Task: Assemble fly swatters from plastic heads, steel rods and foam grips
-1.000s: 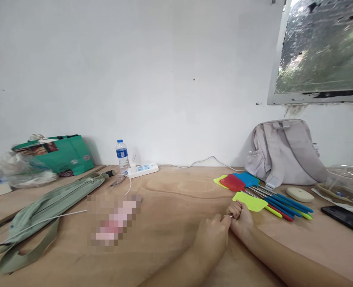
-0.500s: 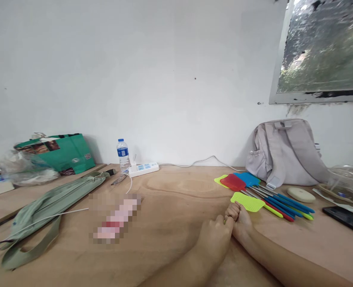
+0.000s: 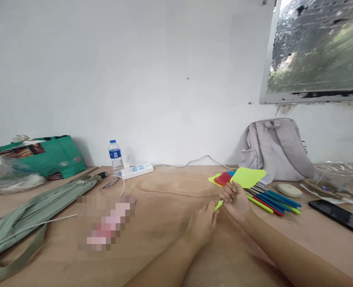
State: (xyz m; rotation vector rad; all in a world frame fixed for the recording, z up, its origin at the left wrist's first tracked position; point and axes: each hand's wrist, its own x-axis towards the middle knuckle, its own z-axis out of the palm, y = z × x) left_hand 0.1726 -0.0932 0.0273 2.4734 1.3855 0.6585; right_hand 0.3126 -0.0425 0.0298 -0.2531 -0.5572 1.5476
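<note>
A yellow-green fly swatter [image 3: 247, 177] is lifted off the wooden table [image 3: 170, 195], its mesh head tilted up over the pile. My right hand [image 3: 235, 198] grips its shaft. My left hand [image 3: 200, 223] pinches the yellow-green handle end [image 3: 218, 205] just to the left. Behind them lies a pile of fly swatters [image 3: 269, 197] with red, blue and yellow heads and coloured handles pointing right.
A grey backpack [image 3: 273, 149] leans on the wall at the back right. A black phone [image 3: 339, 217], a pale oval object [image 3: 289, 190] and a clear plastic container [image 3: 333, 175] lie right. A water bottle [image 3: 115, 154], power strip [image 3: 137, 170], green bags [image 3: 41, 155] and a green pouch [image 3: 35, 207] lie left.
The yellow-green swatter's head has risen off the table and now tilts up above the pile. Both hands shifted slightly left and apart along its shaft.
</note>
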